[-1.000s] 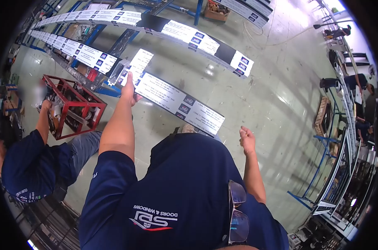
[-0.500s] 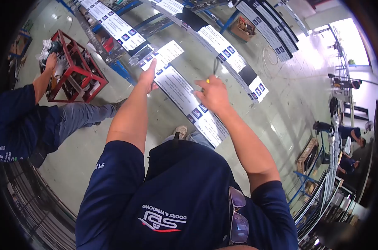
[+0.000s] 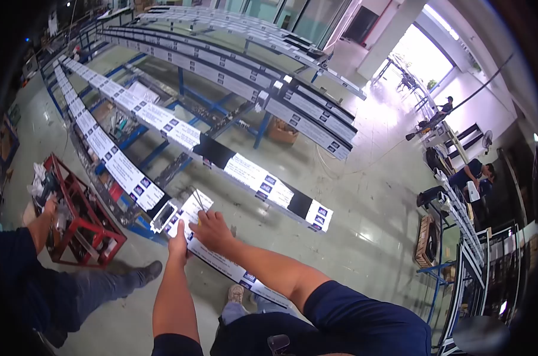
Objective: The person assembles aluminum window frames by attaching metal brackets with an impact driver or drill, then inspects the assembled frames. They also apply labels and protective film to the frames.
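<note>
My left hand (image 3: 179, 244) is wrapped around the end of a frame profile (image 3: 236, 272), which is covered in white printed film and runs down toward my waist. A shorter film-covered piece (image 3: 198, 202) crosses at that end. Just beside my left hand, my right hand (image 3: 214, 232) is closed on a screwdriver (image 3: 199, 202); its thin shaft points up and away, and most of its yellow handle is hidden by my fingers. A shiny metal end piece (image 3: 164, 218) sits left of my left hand, by the end of a long film-covered profile (image 3: 117, 163).
A second long profile (image 3: 162, 121) lies on blue trestles (image 3: 144, 148), with more stacked profiles (image 3: 221, 62) behind. At left, a co-worker's hand (image 3: 50, 207) is at a red tool cart (image 3: 73, 237). A cardboard box (image 3: 281, 132) stands under the stack. Other people work at far right.
My right hand has moved left along the profile, from its middle to beside my left hand, with the screwdriver still in it. The view has tilted up toward the trestles.
</note>
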Available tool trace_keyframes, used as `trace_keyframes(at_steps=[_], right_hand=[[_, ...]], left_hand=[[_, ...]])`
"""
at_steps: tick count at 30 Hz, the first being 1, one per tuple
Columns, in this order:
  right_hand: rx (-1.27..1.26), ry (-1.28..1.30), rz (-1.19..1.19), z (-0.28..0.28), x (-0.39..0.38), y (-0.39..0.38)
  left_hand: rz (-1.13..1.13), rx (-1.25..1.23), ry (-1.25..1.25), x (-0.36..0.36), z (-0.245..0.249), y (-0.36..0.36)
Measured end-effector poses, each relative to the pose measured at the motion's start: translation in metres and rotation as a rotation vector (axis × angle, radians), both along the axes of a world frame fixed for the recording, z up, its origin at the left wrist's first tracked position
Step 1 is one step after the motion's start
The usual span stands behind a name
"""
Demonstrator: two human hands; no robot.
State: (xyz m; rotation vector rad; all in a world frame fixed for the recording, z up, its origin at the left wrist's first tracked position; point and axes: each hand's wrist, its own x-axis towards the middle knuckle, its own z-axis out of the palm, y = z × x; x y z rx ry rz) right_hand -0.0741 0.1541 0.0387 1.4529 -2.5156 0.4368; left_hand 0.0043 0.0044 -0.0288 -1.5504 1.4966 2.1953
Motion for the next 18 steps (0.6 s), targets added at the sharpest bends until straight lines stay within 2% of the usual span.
trace_keyframes(at_steps=[2,5,11,13,15,16,18], right_hand=[[-0.079,0.023,-0.005,0.000,-0.003,-0.008],[-0.010,-0.118,0.042,0.002,-0.011,-0.017],[-0.017,-0.066,-0.018,0.017,-0.009,-0.016],[0.038,-0.132,-0.023,0.022,-0.007,-0.016],[0.009,-0.131,-0.037,0.027,-0.006,-0.014],[0.025,-0.112,-0.031,0.026,-0.005,-0.016],[0.012,-0.027,-0.027,0.022,-0.003,-0.016]], left_hand=[[0.006,-0.030,-0.040,0.000,0.004,0.001],[0.004,-0.002,0.024,0.001,0.009,0.003],[-0.032,0.089,0.042,0.001,0.015,0.000],[-0.064,0.081,0.058,0.003,0.010,-0.006],[-0.191,0.127,-0.005,0.006,0.004,-0.018],[-0.221,0.175,0.044,0.008,0.010,-0.018],[-0.201,0.171,0.073,0.006,0.017,-0.008]])
